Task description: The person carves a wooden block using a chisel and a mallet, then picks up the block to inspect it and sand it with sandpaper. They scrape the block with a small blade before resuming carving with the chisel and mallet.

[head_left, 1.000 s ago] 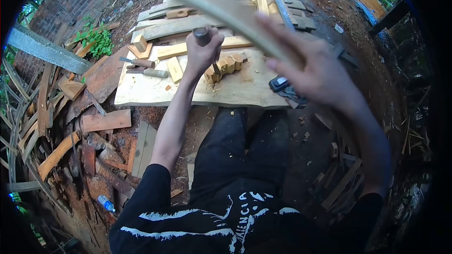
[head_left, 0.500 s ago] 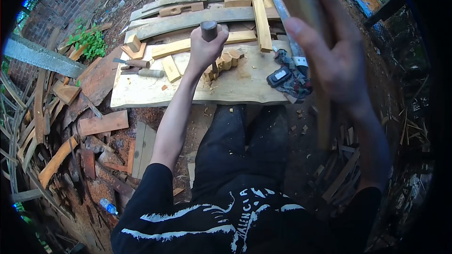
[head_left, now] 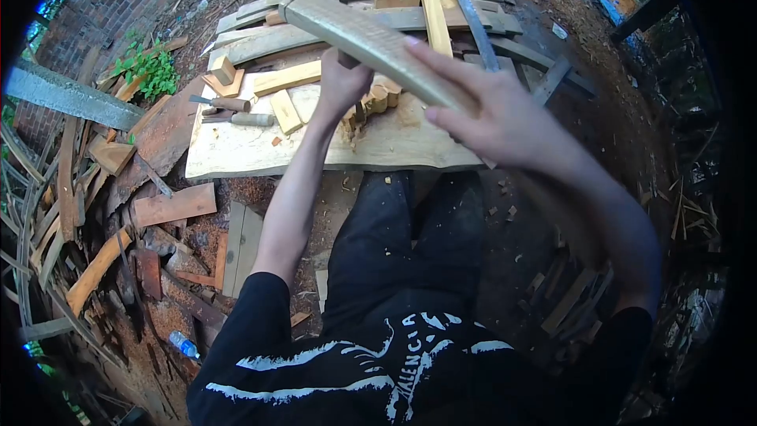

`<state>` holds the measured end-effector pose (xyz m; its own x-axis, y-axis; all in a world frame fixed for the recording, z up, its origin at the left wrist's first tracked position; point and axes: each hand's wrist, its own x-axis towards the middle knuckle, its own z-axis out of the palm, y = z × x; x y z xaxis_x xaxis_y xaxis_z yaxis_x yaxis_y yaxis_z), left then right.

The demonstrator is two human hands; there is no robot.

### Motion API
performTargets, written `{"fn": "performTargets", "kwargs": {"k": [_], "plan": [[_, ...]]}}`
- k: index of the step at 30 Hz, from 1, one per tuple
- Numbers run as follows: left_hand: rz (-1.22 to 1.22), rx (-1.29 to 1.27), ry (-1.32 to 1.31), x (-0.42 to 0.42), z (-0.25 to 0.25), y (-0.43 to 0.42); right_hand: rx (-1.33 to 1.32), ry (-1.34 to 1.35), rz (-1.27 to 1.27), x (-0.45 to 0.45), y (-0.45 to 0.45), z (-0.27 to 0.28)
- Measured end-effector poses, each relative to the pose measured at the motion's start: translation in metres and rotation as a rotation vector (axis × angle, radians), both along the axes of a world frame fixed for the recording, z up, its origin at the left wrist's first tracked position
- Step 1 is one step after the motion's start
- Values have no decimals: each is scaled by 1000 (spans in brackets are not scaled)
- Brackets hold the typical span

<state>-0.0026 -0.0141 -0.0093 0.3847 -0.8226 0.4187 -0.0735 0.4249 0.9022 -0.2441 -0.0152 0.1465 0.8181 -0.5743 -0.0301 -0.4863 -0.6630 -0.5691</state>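
My left hand (head_left: 344, 85) is wrapped around an upright chisel (head_left: 347, 59), with part of the handle showing above the fist. Beneath it, a carved piece of yellowish wood (head_left: 383, 98) with rounded lobes lies on the pale wooden slab (head_left: 260, 154). My right hand (head_left: 498, 114) grips a thick wooden club (head_left: 359, 35), which slants up and left across the view above the left fist. From this angle I cannot tell whether the club touches the chisel. The chisel's tip is hidden.
More chisels (head_left: 229, 104) lie at the slab's left beside small wood blocks (head_left: 223, 71). Long planks (head_left: 430, 4) lie across the far side. Scrap wood (head_left: 173, 203) and a plastic bottle (head_left: 184, 345) are on the ground at left.
My right hand has swung the club from upright at the right down and leftward, over the chisel. My left hand stays at the carved wood, still around the chisel.
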Motion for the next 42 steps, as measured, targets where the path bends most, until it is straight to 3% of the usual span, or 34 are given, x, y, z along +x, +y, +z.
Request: {"fn": "performTargets", "kwargs": {"k": [2, 4, 5, 8, 9, 10, 12, 13, 14, 16, 18, 20, 22, 23, 24, 26, 29, 32, 34, 42], "plan": [[-59, 49, -39, 5, -8, 0, -26, 31, -23, -1, -7, 20], [-61, 76, 7, 3, -3, 2, -247, -541, -74, -1, -7, 29], [-82, 81, 18, 6, -7, 0, -89, -732, 2, -1, -1, 38], [-74, 111, 9, 11, -4, 2, -112, -544, -61, -3, 9, -14], [-53, 133, -6, 7, -1, 3, 94, -107, -22, -4, 11, -18], [60, -54, 17, -10, -9, 0, 84, -111, -22, -6, 9, -13], [38, 88, 56, -5, -19, -1, 37, -113, 25, -8, -3, -1], [-8, 121, 29, 3, -22, -3, -84, -273, 12, -7, -5, 0], [-52, 161, 5, 8, -28, -2, -70, -263, 4, -9, -3, 4], [-64, 202, 51, 7, -25, -2, -142, -693, -2, -4, -3, 20], [-43, 133, -5, 9, -30, -4, -113, -738, -14, -1, 5, 7], [-38, 131, -40, 3, -29, -5, 202, -48, 14, -1, 10, -16], [173, -163, -131, -11, -30, -7, 235, -7, -10, -4, 12, -3], [40, 87, 14, -2, -35, -4, 270, 40, -37, -6, 10, 4], [40, 88, 19, 5, -41, -5, 271, 45, -37, -8, 9, 7], [-21, 218, -71, 13, -53, -7, -7, -458, -18, -13, 10, 8], [-3, 71, 105, 13, -31, 10, -218, -669, -56, -14, 3, 5], [73, -220, 249, 32, -6, 28, -162, -499, -149, -26, 7, -10], [97, -237, 228, 42, 14, 39, -79, -477, -172, -24, 11, -36], [-49, -176, 175, 44, 6, 26, 185, -151, -222, -2, 2, -147]]}}
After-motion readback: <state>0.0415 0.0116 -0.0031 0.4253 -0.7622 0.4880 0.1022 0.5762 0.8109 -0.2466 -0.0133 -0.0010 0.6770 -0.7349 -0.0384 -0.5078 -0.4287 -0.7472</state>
